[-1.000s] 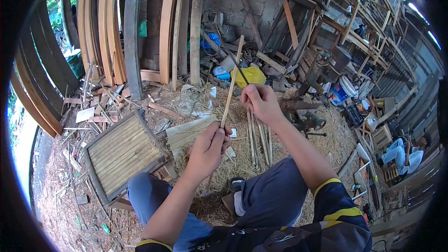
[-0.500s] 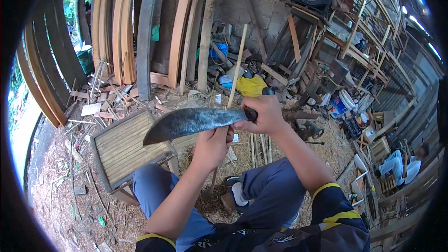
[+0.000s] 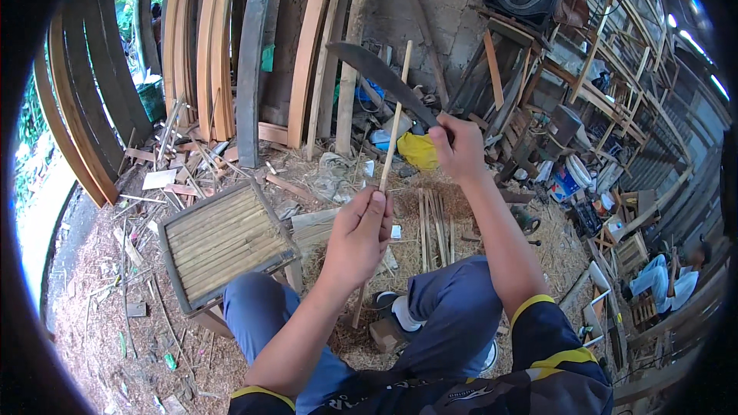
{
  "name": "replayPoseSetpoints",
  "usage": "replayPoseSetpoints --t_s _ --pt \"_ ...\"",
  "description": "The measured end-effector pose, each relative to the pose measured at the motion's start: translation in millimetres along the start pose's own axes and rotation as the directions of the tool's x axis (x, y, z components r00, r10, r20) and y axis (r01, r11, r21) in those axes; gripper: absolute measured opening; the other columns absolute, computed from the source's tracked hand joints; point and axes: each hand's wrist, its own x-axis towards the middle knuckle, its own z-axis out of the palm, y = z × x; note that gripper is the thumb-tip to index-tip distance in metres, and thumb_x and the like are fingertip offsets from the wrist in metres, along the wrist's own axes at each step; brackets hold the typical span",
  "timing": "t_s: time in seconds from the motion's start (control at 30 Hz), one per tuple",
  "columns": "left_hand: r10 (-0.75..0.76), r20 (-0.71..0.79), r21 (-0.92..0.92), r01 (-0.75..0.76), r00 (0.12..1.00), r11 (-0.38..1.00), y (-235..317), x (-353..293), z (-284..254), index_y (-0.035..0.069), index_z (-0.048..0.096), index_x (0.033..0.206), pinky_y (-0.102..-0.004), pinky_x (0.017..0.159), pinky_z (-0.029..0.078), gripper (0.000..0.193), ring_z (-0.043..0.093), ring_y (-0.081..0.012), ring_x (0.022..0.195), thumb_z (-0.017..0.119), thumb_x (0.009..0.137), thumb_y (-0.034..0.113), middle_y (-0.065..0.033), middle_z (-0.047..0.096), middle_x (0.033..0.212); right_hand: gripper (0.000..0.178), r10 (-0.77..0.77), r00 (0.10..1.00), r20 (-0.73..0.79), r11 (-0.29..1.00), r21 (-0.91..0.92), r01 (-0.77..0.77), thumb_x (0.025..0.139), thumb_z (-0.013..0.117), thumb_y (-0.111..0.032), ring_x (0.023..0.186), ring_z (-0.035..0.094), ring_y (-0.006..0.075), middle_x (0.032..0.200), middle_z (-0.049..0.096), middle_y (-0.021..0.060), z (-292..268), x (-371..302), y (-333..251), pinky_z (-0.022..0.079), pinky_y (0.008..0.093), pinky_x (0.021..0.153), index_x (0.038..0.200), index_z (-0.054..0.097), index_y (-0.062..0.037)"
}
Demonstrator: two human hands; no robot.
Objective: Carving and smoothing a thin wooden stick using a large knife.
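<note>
Your left hand (image 3: 360, 232) is gripping mid-length a probably light, stiff stick (image 3: 391, 142); right hand (image 3: 461, 147) is clasping the machete (image 3: 378, 74).

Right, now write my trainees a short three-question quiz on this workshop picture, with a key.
1. Multiple choice: which hand holds the broad, curved, dark metal knife?
A) left
B) right
C) both

2. True or false: the four-sided, slatted tan panel with a grey frame lies to the left of the grey-blue trousers.

3. Short answer: what long, thin, pale thing is in the grip of the left hand?

Key:
1. B, the right hand.
2. True.
3. A straight, pale wooden stick.
</note>
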Motion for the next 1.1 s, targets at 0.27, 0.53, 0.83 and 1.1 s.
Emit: replayPoseSetpoints --t_s 0.27,0.53,0.83,1.1 --pt "-0.096 -0.037 -0.117 0.092 0.995 0.989 -13.9 14.9 -7.4 0.007 0.053 0.093 -0.0214 0.047 0.026 0.029 0.034 -0.0028 0.055 0.045 0.112 0.026 0.0060 0.041 0.067 0.059 -0.071 0.989 0.130 0.996 -0.047 0.077 0.083 0.069 -0.067 0.057 0.063 0.0344 0.061 0.060 0.0124 15.4 -1.9 5.7 0.046 0.0407 0.054 0.078 0.067 -0.0075" --pt "-0.087 -0.101 -0.064 0.081 0.991 0.995 -28.0 24.5 -17.3 0.008 0.052 0.094 -0.0235 0.040 0.020 0.026 0.026 -0.0027 0.047 0.045 0.111 0.026 0.0059 0.038 0.066 0.059 -0.013 0.980 0.197 1.000 -0.017 0.017 0.088 0.065 -0.063 0.060 0.065 0.0343 0.063 0.062 0.0141 41.9 -23.5 28.0 0.047 0.0420 0.056 0.078 0.069 -0.0048" --pt "-0.147 -0.119 0.007 0.149 0.982 0.989 -47.8 34.2 -29.0 0.007 0.052 0.093 -0.0243 0.040 0.021 0.028 0.027 -0.0036 0.047 0.044 0.111 0.025 0.0060 0.035 0.063 0.060 -0.064 0.952 0.299 0.995 -0.059 0.085 0.094 0.059 -0.061 0.065 0.066 0.0367 0.067 0.064 0.0166 61.5 -33.9 69.2 0.049 0.0435 0.061 0.083 0.070 -0.0032" --pt "-0.251 -0.118 -0.018 0.251 0.961 0.968 -44.1 29.1 -31.1 0.006 0.052 0.091 -0.0248 0.043 0.020 0.028 0.027 -0.0038 0.047 0.044 0.111 0.025 0.0061 0.034 0.061 0.059 0.083 0.948 0.306 0.996 -0.044 -0.073 0.095 0.059 -0.060 0.064 0.066 0.0368 0.068 0.065 0.0189 69.6 -37.2 91.1 0.050 0.0434 0.062 0.086 0.072 -0.0034"
